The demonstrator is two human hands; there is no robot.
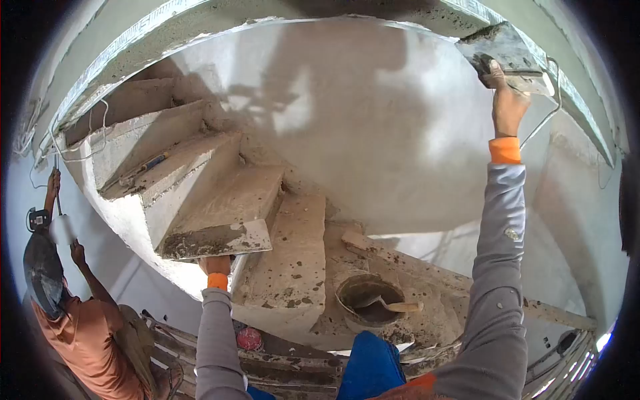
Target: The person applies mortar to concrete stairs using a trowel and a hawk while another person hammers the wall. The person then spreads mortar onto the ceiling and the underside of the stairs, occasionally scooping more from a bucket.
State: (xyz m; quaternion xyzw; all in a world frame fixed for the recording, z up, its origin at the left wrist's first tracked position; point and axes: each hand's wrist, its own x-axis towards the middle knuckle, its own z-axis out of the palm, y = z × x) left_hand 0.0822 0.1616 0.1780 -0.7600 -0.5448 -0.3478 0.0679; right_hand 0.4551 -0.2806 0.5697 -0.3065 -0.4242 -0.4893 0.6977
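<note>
Right hand [510, 107]: fingers clenched round the grip of a plastering trowel [508, 48], thumb up along its near side; the mortar-smeared blade lies just above the fingertips, tilted, close under the curved overhead edge [300, 20]; contact uncertain. Left hand [217, 265]: grasping a hawk [257, 233] from below, fingers mostly hidden by its board, which sits directly over the knuckles; dark wet mortar [200, 241] covers much of the top. Both wrists in orange cuffs, grey sleeves. Hands well apart, right one high, left one low. Beyond the hawk, concrete winder steps [227, 193] climb leftward, splattered; a slim hand tool [152, 162] lies on one tread. Between the arms, low down, a mortar bucket [353, 285] with a wooden-handled tool [405, 307] leaning inside; a plank [413, 263] slants behind it. Curved plaster wall [347, 133] behind, shadowed. Far left, a co-worker [90, 340] in an orange shirt grips a pole.
</note>
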